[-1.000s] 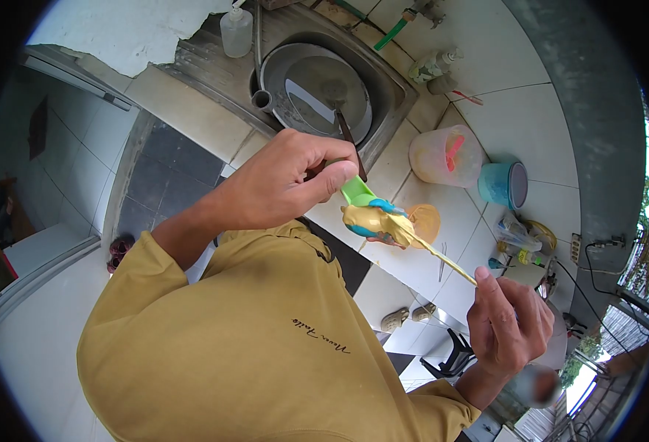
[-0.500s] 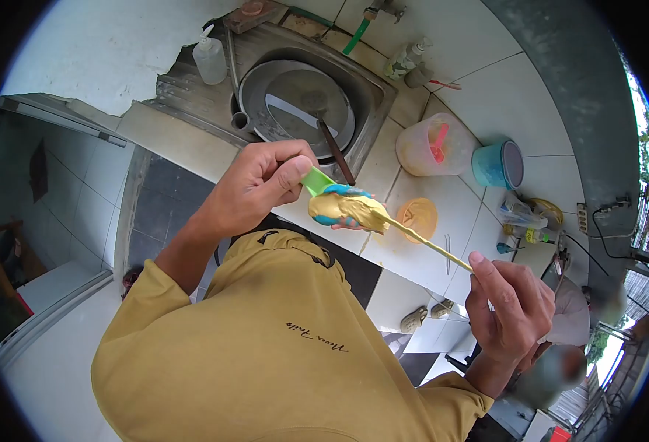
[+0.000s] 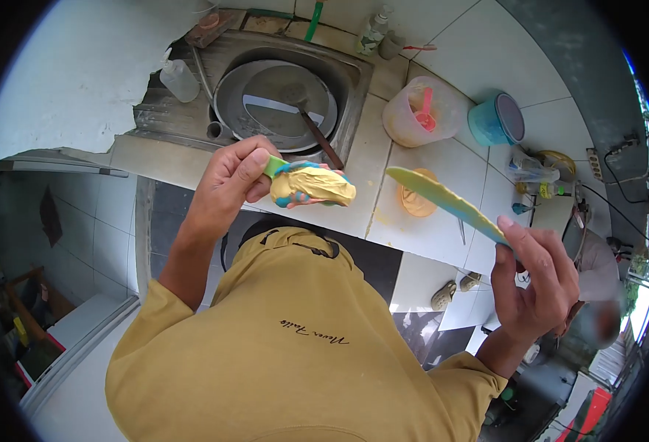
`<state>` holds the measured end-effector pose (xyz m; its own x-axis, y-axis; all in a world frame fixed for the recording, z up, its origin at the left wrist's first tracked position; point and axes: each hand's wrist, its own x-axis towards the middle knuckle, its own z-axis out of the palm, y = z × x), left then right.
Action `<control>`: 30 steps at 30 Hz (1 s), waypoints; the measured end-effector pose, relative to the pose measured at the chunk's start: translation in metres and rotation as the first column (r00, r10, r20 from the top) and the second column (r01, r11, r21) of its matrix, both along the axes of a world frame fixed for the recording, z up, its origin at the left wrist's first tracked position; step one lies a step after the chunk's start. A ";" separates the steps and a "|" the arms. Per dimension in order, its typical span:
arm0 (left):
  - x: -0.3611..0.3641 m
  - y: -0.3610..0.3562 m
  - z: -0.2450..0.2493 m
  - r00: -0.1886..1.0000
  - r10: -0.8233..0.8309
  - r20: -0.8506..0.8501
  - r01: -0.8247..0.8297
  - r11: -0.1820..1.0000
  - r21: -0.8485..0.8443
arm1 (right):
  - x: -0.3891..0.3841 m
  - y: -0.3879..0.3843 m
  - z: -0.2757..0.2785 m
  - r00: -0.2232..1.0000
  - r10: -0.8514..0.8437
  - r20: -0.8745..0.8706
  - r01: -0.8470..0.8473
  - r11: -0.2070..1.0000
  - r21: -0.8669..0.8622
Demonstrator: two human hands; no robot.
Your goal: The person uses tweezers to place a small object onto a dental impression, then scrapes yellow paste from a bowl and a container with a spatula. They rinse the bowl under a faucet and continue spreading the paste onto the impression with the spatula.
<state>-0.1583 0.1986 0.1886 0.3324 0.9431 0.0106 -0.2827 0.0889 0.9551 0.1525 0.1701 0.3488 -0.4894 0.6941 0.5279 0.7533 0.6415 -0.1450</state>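
Note:
My left hand (image 3: pixel 239 173) pinches the green end of a green-handled tool (image 3: pixel 273 167). Thick yellow paste (image 3: pixel 313 186) covers the tool, with blue and pink patches along its edges, so its shape underneath is hidden. To the right, my right hand (image 3: pixel 538 276) grips a flat light blue-green spatula (image 3: pixel 442 200) by its lower end. Yellow paste is smeared along the spatula's upper edge, and its tip points left, apart from the coated tool. Behind the spatula, a small orange bowl (image 3: pixel 413 206) with yellow paste inside sits on the tiled counter.
A metal sink (image 3: pixel 357 70) holds a large pan (image 3: pixel 225 92) of water and a brown-handled ladle (image 3: pixel 320 138). On the counter stand a translucent tub (image 3: pixel 394 118) with a pink scoop (image 3: pixel 425 118) and a lidded teal tub (image 3: pixel 486 124). A person (image 3: pixel 597 269) is at the far right.
The spatula has come away from the coated tool and moved right, its flat face now turned to view. The paste on the tool looks smoother. My left hand has shifted left.

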 end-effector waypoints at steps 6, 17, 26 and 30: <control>0.027 -0.011 -0.053 0.999 -0.009 -0.042 -0.003 0.958 -0.288 | 0.092 -0.014 -0.049 0.766 -0.555 -0.323 0.432 0.818 -0.380; 0.114 -0.054 -0.207 0.967 -0.224 -0.124 0.095 0.765 -0.637 | 0.165 -0.077 -0.280 0.279 -0.909 -0.308 0.391 0.401 -0.828; 0.154 -0.085 -0.229 0.968 -0.037 -0.246 -0.148 0.709 -0.690 | 0.163 -0.062 -0.394 0.361 -0.895 -0.262 0.727 0.447 -0.522; 0.159 -0.089 -0.227 0.954 0.013 -0.299 -0.231 0.667 -0.708 | 0.158 -0.051 -0.390 0.463 -0.876 -0.139 0.734 0.466 -0.494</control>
